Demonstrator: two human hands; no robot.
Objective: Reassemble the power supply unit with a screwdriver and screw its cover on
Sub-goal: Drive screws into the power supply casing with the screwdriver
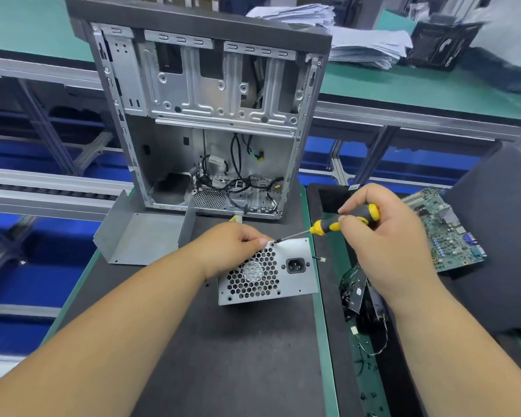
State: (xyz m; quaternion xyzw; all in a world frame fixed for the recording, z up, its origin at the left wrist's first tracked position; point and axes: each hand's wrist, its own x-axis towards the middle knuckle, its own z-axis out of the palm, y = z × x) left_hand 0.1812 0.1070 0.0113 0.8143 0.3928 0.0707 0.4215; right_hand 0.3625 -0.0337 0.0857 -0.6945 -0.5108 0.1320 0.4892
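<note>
Two bare hands work at the power supply unit (268,270), which sits on the dark mat (238,356) in the middle of the bench, its perforated fan grille and black power socket facing up toward the camera.

Farthest to the left of the unit, a bent grey metal cover (139,236) lies open side up on the mat, apart from the unit and just in front of the left corner of the computer case (211,115). That case stands directly behind the unit, its side panel off, showing bare drive bays above and loose black cables below.

The left hand (232,246) lies on the unit's upper left corner, fingers curled over its far edge and the thumb pressed onto the grille face, holding the unit in place. A pale yellow connector shows just behind this hand, at the foot of the case.

Above the unit's top edge runs the screwdriver (328,225), black and yellow in the handle, its thin shaft slanting down to the left. The tip rests at a screw hole in the unit's upper left corner, right beside the left thumb.

The right hand (382,233), up and to the right of the unit, pinches the screwdriver handle between thumb and curled fingers.

Right of the unit, past a green strip, loose wires and small dark parts lie on a second mat. Farther right again lies a green circuit board (445,236), partly hidden behind the right hand.
</note>
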